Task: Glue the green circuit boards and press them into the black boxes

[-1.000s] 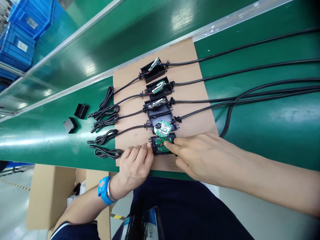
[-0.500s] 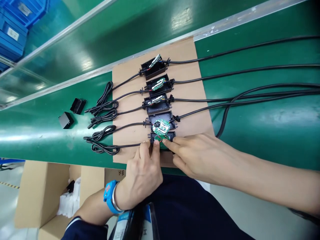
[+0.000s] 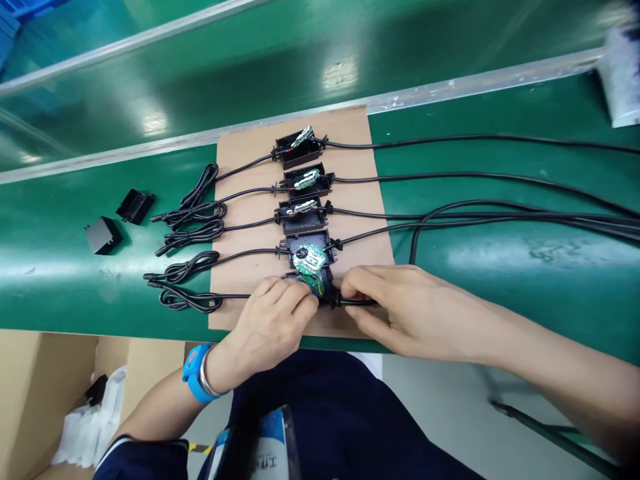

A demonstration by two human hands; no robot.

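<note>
On a cardboard sheet [image 3: 360, 167] stands a column of open black plastic boxes [image 3: 299, 157], each with a green circuit board and a cable at either end. My right hand [image 3: 395, 307] pinches the thick black cable [image 3: 357, 303] just right of the nearest box [image 3: 327, 283]. My left hand [image 3: 275, 320] has its fingers curled over that box's left side, hiding much of it; the fingertips are out of sight. A green circuit board [image 3: 315, 285] shows tilted in the nearest box. Another circuit board [image 3: 309, 259] lies over the box behind it.
Coiled thin cables [image 3: 193, 301] lie left of the boxes. Two loose black covers [image 3: 103, 235] sit farther left on the green bench [image 3: 75, 293]. Thick cables [image 3: 475, 217] run off to the right. An open carton [image 3: 30, 393] stands below the bench; a whitish bag [image 3: 623, 80] lies at upper right.
My right hand has left the circuit board in the nearest box and moved right, onto its thick cable. My left fingers have drawn back from the board to the box's left side. The view has shifted.
</note>
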